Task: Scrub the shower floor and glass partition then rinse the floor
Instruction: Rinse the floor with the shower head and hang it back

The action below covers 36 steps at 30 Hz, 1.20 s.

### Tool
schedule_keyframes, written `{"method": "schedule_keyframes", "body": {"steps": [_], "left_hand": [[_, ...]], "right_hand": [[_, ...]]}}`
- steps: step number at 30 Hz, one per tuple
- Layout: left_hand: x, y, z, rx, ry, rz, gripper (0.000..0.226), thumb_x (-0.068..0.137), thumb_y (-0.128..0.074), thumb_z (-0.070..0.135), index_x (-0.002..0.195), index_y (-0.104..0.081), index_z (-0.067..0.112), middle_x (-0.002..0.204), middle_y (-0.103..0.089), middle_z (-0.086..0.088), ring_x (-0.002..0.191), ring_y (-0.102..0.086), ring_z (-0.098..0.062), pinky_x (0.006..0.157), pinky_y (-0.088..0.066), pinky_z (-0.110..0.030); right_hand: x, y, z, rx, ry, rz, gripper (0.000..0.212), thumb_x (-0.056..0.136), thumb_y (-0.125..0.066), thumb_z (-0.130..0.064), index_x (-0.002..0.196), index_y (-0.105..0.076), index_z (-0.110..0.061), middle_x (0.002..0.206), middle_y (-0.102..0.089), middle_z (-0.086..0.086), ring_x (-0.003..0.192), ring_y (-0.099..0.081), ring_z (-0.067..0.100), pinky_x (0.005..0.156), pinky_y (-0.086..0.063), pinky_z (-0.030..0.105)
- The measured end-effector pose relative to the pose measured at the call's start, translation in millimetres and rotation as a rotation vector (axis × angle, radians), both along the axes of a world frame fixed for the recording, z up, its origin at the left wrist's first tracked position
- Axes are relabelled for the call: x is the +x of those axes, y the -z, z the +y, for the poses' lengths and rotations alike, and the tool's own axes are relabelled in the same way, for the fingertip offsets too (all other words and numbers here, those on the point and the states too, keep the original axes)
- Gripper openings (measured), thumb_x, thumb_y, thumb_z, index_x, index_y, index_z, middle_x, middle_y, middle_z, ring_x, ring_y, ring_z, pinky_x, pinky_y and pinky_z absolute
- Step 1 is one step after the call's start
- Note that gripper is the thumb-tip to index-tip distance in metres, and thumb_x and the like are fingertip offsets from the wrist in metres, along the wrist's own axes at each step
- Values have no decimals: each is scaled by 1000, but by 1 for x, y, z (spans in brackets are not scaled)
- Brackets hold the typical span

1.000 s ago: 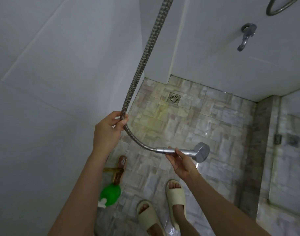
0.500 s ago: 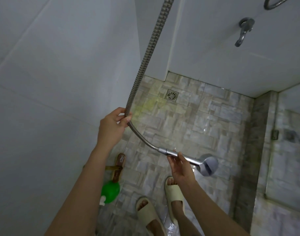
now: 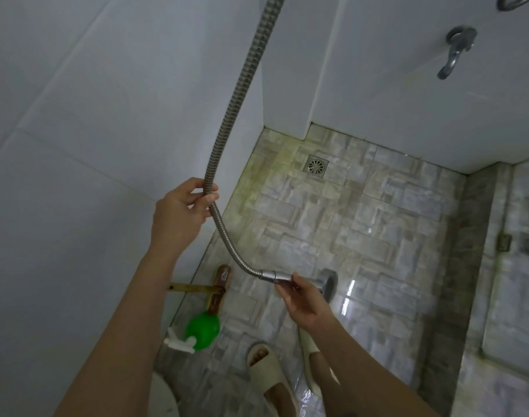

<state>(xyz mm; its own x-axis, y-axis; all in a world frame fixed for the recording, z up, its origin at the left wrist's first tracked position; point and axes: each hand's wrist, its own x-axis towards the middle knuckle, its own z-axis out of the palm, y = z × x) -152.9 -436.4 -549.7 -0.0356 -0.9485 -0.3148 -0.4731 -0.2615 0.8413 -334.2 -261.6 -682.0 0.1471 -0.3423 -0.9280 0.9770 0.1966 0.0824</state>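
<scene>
A chrome shower head (image 3: pixel 328 285) on a ribbed metal hose (image 3: pixel 242 94) hangs over the wet stone-tiled shower floor (image 3: pixel 362 236). My right hand (image 3: pixel 302 299) grips the shower head's handle, with the head pointing right and down. My left hand (image 3: pixel 182 210) pinches the hose higher up, near the left wall. A floor drain (image 3: pixel 316 166) sits at the far corner. The glass partition (image 3: pixel 516 266) stands at the right edge. No water stream is visible.
A wooden-handled scrub brush (image 3: pixel 218 288) and a green spray bottle (image 3: pixel 201 330) lie by the left wall. My feet in beige slippers (image 3: pixel 272 374) stand at the bottom. A tap handle (image 3: pixel 455 49) projects from the back wall. A raised stone curb (image 3: pixel 467 266) borders the floor's right side.
The shower head has turned and swung a little left and up in my right hand, with its face now seen edge-on. My left hand keeps its pinch on the hose.
</scene>
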Motion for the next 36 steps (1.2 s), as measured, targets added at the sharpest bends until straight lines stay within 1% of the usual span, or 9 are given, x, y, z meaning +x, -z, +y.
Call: {"method": "schedule_keyframes", "body": {"steps": [4, 7, 10, 16, 21, 26, 30, 33, 36], "left_hand": [[12, -5, 3, -29, -28, 13, 14, 91, -68, 22, 90, -69, 36, 90, -75, 8, 74, -73, -6, 67, -56, -20], [18, -7, 4, -35, -55, 22, 13, 91, -68, 23, 92, -70, 35, 90, -75, 8, 74, -73, -6, 70, -58, -23], [19, -6, 5, -29, -64, 18, 12, 91, -68, 23, 94, -70, 34, 90, -75, 9, 75, -73, -8, 72, -58, -25], [18, -5, 6, -20, -77, 10, 11, 92, -67, 23, 101, -71, 27, 93, -75, 6, 80, -74, -13, 76, -59, -29], [18, -4, 4, -24, -72, 6, 11, 92, -66, 24, 98, -70, 31, 95, -76, 4, 82, -74, -15, 79, -60, -34], [17, -3, -3, -26, -54, -11, 13, 91, -67, 24, 91, -69, 37, 92, -76, 7, 80, -74, -12, 80, -60, -35], [12, 0, -7, -19, -49, -23, 12, 90, -69, 26, 91, -70, 37, 88, -75, 11, 78, -73, -9, 81, -60, -36], [7, 1, -9, -12, -38, -35, 9, 90, -69, 26, 94, -70, 35, 89, -75, 11, 81, -73, -11, 83, -60, -39], [2, 2, -13, -3, -24, -40, 10, 90, -69, 27, 93, -70, 36, 90, -75, 10, 83, -73, -13, 84, -60, -40]], "right_hand": [[-1, 6, -9, -101, -108, 21, 9, 92, -55, -4, 92, -59, 3, 88, -70, 25, 75, -72, 33, 55, -59, 37], [-4, 7, -15, -147, -136, 37, 10, 91, -56, -6, 95, -59, 3, 99, -68, 26, 84, -72, 33, 64, -61, 40], [-9, 3, -19, -164, -134, 55, 12, 94, -53, -6, 87, -60, 1, 91, -71, 24, 80, -72, 32, 74, -59, 41], [-15, 0, -31, -192, -148, 56, 14, 94, -51, -5, 86, -60, 2, 90, -71, 21, 80, -72, 33, 77, -56, 44], [-21, 4, -44, -227, -157, 61, 8, 92, -55, -6, 93, -59, 1, 109, -65, 21, 90, -70, 35, 78, -58, 45], [-30, 8, -58, -269, -203, 116, 9, 91, -55, -7, 95, -59, 0, 97, -71, 19, 88, -71, 32, 83, -55, 44], [-39, 10, -70, -271, -217, 152, 11, 94, -53, -8, 100, -57, 0, 101, -70, 16, 87, -71, 30, 78, -58, 41], [-45, 7, -79, -273, -216, 188, 7, 95, -51, -6, 93, -56, -2, 92, -73, 14, 81, -73, 28, 70, -61, 39], [-53, 4, -91, -287, -249, 230, 14, 97, -48, -5, 87, -57, -4, 84, -74, 12, 75, -73, 25, 74, -58, 39]]}}
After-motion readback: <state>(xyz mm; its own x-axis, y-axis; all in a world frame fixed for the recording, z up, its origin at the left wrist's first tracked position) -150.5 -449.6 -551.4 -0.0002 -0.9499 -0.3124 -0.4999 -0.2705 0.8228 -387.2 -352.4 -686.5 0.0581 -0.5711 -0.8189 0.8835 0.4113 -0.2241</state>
